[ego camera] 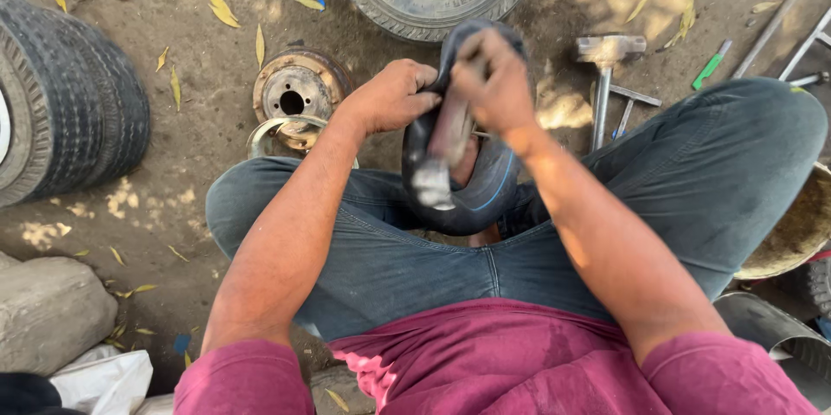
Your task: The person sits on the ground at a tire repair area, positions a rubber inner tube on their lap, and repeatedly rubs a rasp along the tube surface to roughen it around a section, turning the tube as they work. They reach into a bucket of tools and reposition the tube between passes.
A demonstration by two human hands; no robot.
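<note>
While the left hand [391, 96] closes around the black inner tube [485, 194] held above the lap, the right hand [495, 77] grips a blurred tool [441, 151] against it. Beyond lie a hammer [606, 69], rusty hub [299, 90] and tyres [69, 103].

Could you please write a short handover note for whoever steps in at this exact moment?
Left hand: gripping the upper left side of the black inner tube, which is held up above the lap.
Right hand: shut on a flat tool, blurred, pressed against the tube's face.
Nearby on the ground: hammer to the right, rusty hub to the left, tyres at left and top.
Done: tube is in hand with the tool on it.
Left: cannot tell how far the surface work has got; check the rubbed patch.
</note>
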